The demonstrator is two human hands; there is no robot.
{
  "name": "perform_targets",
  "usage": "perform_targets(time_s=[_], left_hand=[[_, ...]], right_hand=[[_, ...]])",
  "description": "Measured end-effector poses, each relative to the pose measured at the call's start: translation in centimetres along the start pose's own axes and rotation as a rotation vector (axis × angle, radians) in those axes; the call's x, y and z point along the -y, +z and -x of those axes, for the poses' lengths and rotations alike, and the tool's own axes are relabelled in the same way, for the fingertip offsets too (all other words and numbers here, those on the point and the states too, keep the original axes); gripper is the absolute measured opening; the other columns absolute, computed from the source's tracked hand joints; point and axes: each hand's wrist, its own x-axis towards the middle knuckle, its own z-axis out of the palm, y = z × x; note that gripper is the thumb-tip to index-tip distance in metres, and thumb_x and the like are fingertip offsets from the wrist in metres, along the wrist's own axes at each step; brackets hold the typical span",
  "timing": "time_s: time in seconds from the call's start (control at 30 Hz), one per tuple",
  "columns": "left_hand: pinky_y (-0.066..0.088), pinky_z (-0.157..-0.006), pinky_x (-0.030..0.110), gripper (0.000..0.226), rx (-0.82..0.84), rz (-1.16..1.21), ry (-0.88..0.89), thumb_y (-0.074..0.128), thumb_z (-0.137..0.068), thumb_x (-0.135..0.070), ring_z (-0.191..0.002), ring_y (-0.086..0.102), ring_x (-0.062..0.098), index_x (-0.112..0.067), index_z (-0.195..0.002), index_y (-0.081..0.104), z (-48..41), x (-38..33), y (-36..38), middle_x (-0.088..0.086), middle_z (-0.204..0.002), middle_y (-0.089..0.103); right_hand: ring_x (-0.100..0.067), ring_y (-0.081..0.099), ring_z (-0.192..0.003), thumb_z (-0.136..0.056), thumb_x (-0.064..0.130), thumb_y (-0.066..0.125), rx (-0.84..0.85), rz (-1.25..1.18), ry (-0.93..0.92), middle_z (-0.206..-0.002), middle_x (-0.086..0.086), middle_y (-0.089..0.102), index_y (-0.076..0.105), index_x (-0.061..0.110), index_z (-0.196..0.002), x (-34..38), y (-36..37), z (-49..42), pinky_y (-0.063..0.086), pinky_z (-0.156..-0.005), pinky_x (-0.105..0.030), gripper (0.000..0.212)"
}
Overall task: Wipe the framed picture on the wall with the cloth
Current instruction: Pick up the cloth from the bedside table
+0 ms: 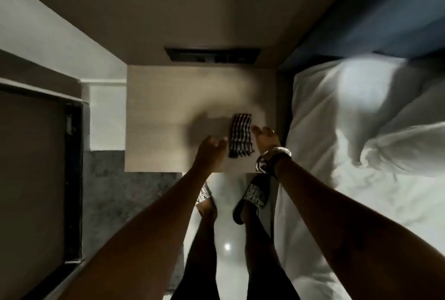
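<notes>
A folded dark-and-white checked cloth (240, 134) lies on the top of a light wooden bedside table (166, 106). My left hand (211, 149) hovers just left of the cloth with fingers apart, holding nothing. My right hand (265, 136), with bracelets on the wrist, sits just right of the cloth, fingers spread, near its edge. Neither hand grips the cloth. A dark rectangular frame-like thing (212, 55) shows edge-on on the wall above the table; I cannot tell whether it is the picture.
A bed with white rumpled sheets (361, 131) fills the right side, close to the table. A dark-framed door or panel (36, 167) stands at the left. My legs and patterned slippers (252, 197) stand on a glossy floor between them.
</notes>
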Motion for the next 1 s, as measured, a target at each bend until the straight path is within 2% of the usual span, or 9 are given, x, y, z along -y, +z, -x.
perform_targets(time_s=[0.1,0.17,0.27,0.4,0.5,0.6,0.73,0.83,1.0], left_hand=[[0.039,-0.081,0.029,0.048,0.022,0.087,-0.033,0.045,-0.098,-0.034,-0.112,0.056,0.036,0.009,-0.115,0.058,-3.6,0.1,1.6,0.027,-0.121,0.06],[0.037,-0.084,0.024,0.045,0.074,0.163,-0.087,0.041,-0.1,-0.028,-0.112,0.055,0.033,0.007,-0.125,0.054,-6.0,0.4,2.9,0.022,-0.123,0.059],[0.037,-0.069,0.026,0.026,0.09,0.224,-0.079,0.051,-0.096,-0.019,-0.075,0.054,0.022,0.0,-0.083,0.064,-7.2,-0.8,3.8,0.013,-0.082,0.059],[0.039,-0.064,0.033,0.032,0.142,0.249,-0.115,0.055,-0.093,-0.014,-0.071,0.051,0.022,-0.009,-0.062,0.054,-8.2,-1.1,4.9,0.009,-0.065,0.051],[0.045,-0.07,0.036,0.018,0.249,0.328,-0.158,0.061,-0.09,-0.017,-0.079,0.057,0.026,-0.005,-0.078,0.064,-8.0,-1.0,5.0,0.019,-0.081,0.06],[0.052,-0.077,0.033,0.024,0.249,0.368,-0.16,0.064,-0.089,-0.016,-0.092,0.062,0.025,0.001,-0.106,0.065,-7.4,-1.2,4.8,0.015,-0.1,0.066],[0.048,-0.066,0.027,0.002,0.204,0.431,-0.08,0.064,-0.087,-0.009,-0.082,0.059,0.022,-0.008,-0.087,0.062,-5.3,-2.9,1.9,0.012,-0.087,0.064],[0.05,-0.054,0.021,0.008,0.266,0.524,-0.076,0.064,-0.086,-0.011,-0.072,0.063,0.02,-0.014,-0.08,0.06,-3.5,-4.5,-1.4,0.005,-0.08,0.067],[0.056,-0.072,0.038,0.028,0.364,0.574,-0.042,0.065,-0.086,-0.013,-0.089,0.066,0.031,-0.003,-0.112,0.061,1.2,-10.0,-6.6,0.016,-0.1,0.068]], right_hand=[[-0.028,0.041,-0.133,-0.094,0.051,0.046,0.011,0.003,0.015,-0.147,-0.015,0.042,0.039,0.005,-0.141,-0.1,1.0,-3.9,0.033,-0.098,-0.023,0.067],[-0.029,0.045,-0.129,-0.093,0.054,0.046,0.037,-0.043,0.051,-0.146,-0.016,0.044,0.044,0.005,-0.139,-1.1,2.2,-6.9,0.033,-0.083,-0.02,0.068],[-0.026,0.053,-0.1,-0.09,0.057,0.048,0.009,-0.042,0.077,-0.128,-0.014,0.057,0.054,0.005,-0.129,-1.4,2.5,-7.8,0.035,-0.067,-0.024,0.065],[-0.016,0.052,-0.07,-0.09,0.05,0.052,0.015,-0.121,0.09,-0.095,-0.006,0.055,0.061,0.009,-0.106,-1.8,3.2,-8.6,0.031,-0.05,-0.024,0.045],[-0.016,0.056,-0.073,-0.089,0.048,0.055,0.05,-0.253,0.127,-0.095,-0.007,0.06,0.06,0.013,-0.091,-1.7,3.1,-8.6,0.042,-0.06,-0.027,0.036],[-0.031,0.065,-0.094,-0.085,0.055,0.056,0.169,-0.357,0.264,-0.11,-0.012,0.067,0.062,0.01,-0.115,-1.4,2.7,-7.3,0.053,-0.083,-0.039,0.054],[-0.027,0.072,-0.06,-0.083,0.055,0.06,0.249,-0.574,0.316,-0.089,-0.013,0.073,0.065,0.014,-0.102,0.6,1.8,-4.2,0.055,-0.046,-0.031,0.046],[-0.027,0.069,-0.076,-0.082,0.058,0.058,0.26,-0.569,0.276,-0.106,-0.015,0.068,0.061,0.01,-0.118,3.0,1.1,-1.6,0.053,-0.055,-0.031,0.06],[-0.017,0.064,-0.082,-0.088,0.056,0.049,0.338,-0.607,0.14,-0.112,-0.009,0.066,0.062,0.015,-0.117,8.4,-2.0,4.0,0.046,-0.058,-0.027,0.052]])
